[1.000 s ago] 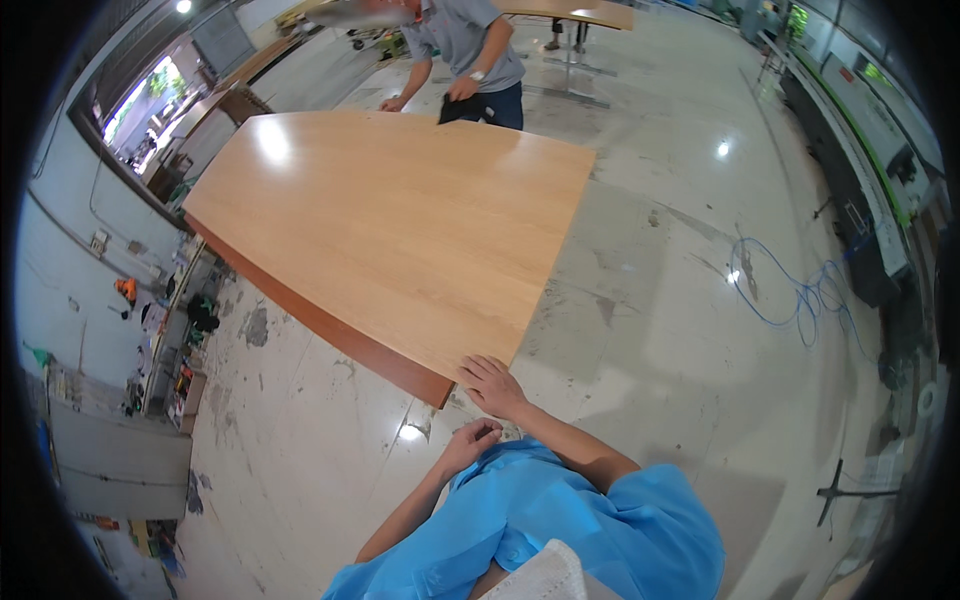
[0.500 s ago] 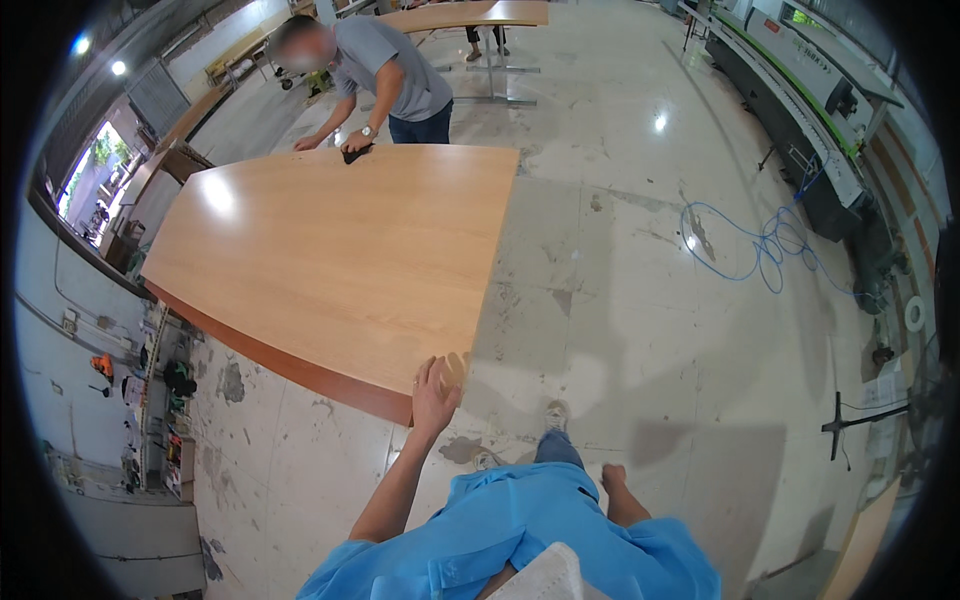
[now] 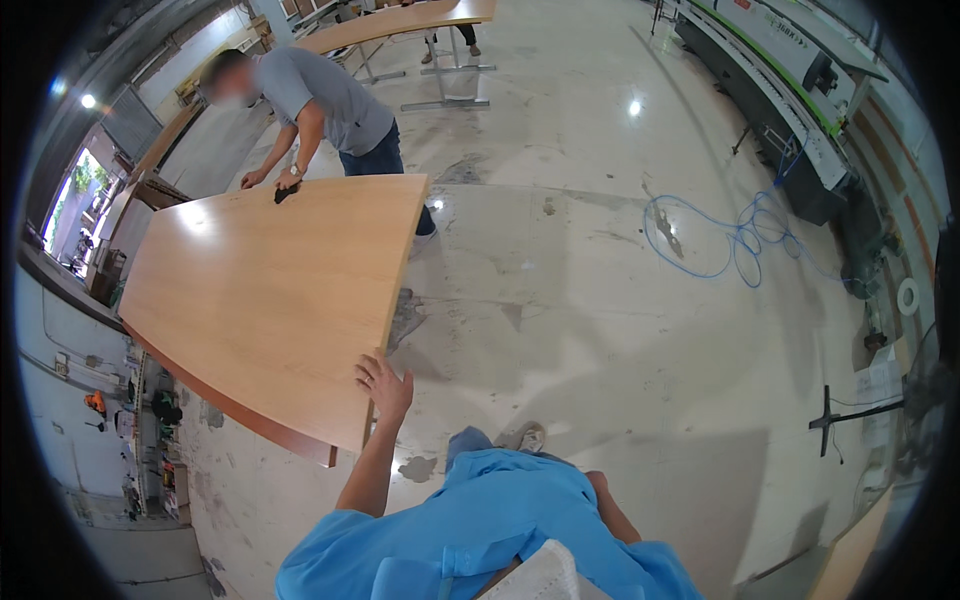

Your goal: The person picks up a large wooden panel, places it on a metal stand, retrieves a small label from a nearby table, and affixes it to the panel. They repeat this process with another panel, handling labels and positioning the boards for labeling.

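A large, light wood panel [image 3: 260, 290] with one curved side lies flat in front of me, to the left. Under its near curved side shows a darker reddish-brown board edge [image 3: 235, 400], whose end sticks out past the panel's near corner. My left hand [image 3: 385, 390] rests on the panel's right edge close to that corner, fingers laid over the top and thumb apart. My right hand [image 3: 597, 482] hangs low beside my blue shirt, touching nothing I can see; its fingers are hidden. Across the panel, a co-worker's hand [image 3: 289, 179] holds something black at the far edge.
The co-worker in a grey shirt [image 3: 335, 100] leans over the far side. A loose blue hose [image 3: 740, 235] lies on the floor to the right, by a long machine [image 3: 765, 125]. Another curved tabletop on metal legs [image 3: 400, 22] stands behind. Tools line the left wall.
My left hand has shifted from the panel's near corner a little farther along its right edge. The panel's corner now sits offset from the darker board below. My view has shifted too.
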A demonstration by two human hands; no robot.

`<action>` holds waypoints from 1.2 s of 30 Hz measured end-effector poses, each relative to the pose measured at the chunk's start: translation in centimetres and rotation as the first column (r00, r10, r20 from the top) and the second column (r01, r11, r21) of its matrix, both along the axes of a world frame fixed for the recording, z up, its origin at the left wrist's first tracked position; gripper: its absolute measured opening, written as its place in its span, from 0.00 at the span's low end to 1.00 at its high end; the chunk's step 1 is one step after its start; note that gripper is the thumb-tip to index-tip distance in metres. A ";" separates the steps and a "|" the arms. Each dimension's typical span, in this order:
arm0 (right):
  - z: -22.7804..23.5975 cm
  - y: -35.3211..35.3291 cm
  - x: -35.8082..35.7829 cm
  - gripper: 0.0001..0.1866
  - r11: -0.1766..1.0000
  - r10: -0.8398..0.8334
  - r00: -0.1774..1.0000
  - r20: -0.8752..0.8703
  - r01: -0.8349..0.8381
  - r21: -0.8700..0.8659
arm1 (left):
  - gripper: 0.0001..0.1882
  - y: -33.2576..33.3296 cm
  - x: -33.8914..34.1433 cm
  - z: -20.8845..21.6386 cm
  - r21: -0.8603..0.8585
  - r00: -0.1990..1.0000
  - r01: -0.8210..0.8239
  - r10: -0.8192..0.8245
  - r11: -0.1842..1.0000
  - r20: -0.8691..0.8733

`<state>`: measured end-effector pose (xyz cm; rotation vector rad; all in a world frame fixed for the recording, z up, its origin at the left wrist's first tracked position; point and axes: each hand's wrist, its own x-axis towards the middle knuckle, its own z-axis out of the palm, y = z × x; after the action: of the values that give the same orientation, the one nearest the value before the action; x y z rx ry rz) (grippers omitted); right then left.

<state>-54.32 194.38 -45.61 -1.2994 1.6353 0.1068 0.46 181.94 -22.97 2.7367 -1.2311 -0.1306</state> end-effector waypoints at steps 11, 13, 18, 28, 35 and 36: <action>4.0 -24.5 -1.9 0.15 0.706 -0.706 0.679 0.198 0.699 0.120 | 0.59 -4.7 -3.7 1.0 0.198 0.976 -0.218 0.218 0.956 0.021; 3.6 -27.0 -0.5 0.16 0.762 -0.647 0.739 0.187 0.633 0.138 | 0.59 -6.3 -4.3 0.9 0.205 0.955 -0.292 0.297 0.934 0.006; 3.2 -32.4 2.1 0.15 0.857 -0.457 0.880 0.133 0.395 0.332 | 0.51 -13.3 -5.2 -0.2 0.122 0.981 -0.178 0.186 0.976 -0.061; 9.3 -50.6 -0.2 0.15 0.816 -0.558 0.764 0.323 0.576 0.047 | 0.31 -39.6 -20.4 -1.3 0.018 0.328 0.911 -0.696 0.413 -0.639; 8.2 -54.6 -6.0 0.13 0.856 -0.516 0.816 0.259 0.502 0.124 | 0.28 -45.8 -33.5 -0.1 -0.259 0.116 0.870 -0.686 0.419 -0.718; 7.6 -54.9 -7.3 0.13 0.818 -0.575 0.778 0.252 0.553 0.160 | 0.28 -46.2 -34.6 -0.7 -0.267 0.087 0.853 -0.627 0.448 -0.774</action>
<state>-61.63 139.52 -38.02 -0.6733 1.6733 -0.3722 -34.15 135.73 -23.72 1.3091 -2.1483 -1.5486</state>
